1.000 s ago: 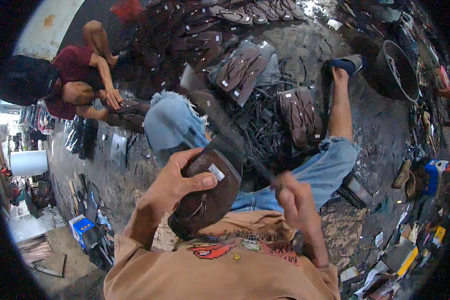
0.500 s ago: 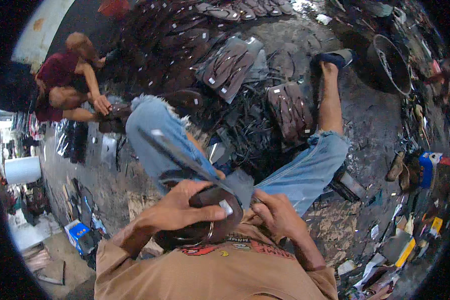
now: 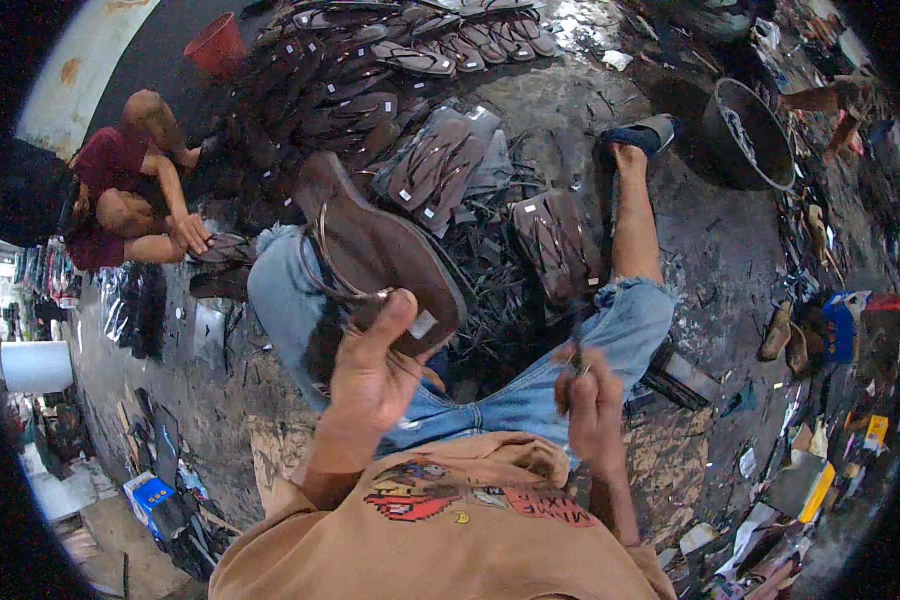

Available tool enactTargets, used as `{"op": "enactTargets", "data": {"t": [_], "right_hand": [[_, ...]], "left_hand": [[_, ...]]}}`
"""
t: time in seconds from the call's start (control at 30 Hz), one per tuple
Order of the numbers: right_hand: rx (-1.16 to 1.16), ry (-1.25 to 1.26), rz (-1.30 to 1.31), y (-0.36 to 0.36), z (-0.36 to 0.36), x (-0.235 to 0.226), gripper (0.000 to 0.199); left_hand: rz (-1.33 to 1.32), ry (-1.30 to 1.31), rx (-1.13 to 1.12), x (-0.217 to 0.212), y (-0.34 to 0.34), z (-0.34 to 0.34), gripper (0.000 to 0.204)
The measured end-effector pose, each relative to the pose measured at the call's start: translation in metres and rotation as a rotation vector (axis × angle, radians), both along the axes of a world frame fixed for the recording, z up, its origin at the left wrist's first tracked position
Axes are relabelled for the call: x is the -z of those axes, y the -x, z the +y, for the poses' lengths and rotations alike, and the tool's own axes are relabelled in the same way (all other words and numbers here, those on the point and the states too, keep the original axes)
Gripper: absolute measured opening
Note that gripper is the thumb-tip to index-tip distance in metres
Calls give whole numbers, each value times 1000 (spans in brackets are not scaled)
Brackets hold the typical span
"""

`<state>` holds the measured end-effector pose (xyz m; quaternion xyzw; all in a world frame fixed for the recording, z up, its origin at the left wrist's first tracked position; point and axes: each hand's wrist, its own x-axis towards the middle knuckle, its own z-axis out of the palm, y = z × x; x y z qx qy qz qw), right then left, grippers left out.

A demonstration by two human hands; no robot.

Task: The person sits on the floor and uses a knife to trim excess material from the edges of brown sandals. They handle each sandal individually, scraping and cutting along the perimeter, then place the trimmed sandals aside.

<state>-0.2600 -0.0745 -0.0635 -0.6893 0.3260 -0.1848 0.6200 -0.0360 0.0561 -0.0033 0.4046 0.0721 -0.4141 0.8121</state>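
My left hand (image 3: 375, 370) is closed on a brown flip-flop sandal (image 3: 395, 250), with the thumb on top near a small white sticker. The sandal is tilted up over my left knee, its thin thong strap toward the left. My right hand (image 3: 595, 405) is a fist in front of my right thigh. From it a knife (image 3: 577, 325) points away from me, its dark blade seen edge-on and blurred. The right hand and the knife are apart from the sandal. Dark trimmed scraps (image 3: 495, 310) lie heaped between my legs.
Finished-looking sandals (image 3: 435, 165) lie stacked ahead, with another pair (image 3: 555, 245) by my right shin. Many more are piled at the back left, near a red bucket (image 3: 215, 48). A co-worker (image 3: 120, 180) crouches at left. A dark round tub (image 3: 755, 135) stands at far right.
The sandal has swung up and away from my lap in my left hand. My right hand has drawn off to the right with the knife, whose wide grey blade was against the sandal's edge.
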Motion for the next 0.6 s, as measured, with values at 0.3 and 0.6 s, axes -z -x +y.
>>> {"op": "enactTargets", "data": {"t": [0.3, 0.6], "right_hand": [[-183, 219, 239, 40, 59, -2, 35], [-287, 311, 225, -51, 9, -9, 23]], "left_hand": [[67, 13, 4, 1, 17, 6, 24], [-74, -27, 31, 26, 21, 25, 38]]}}
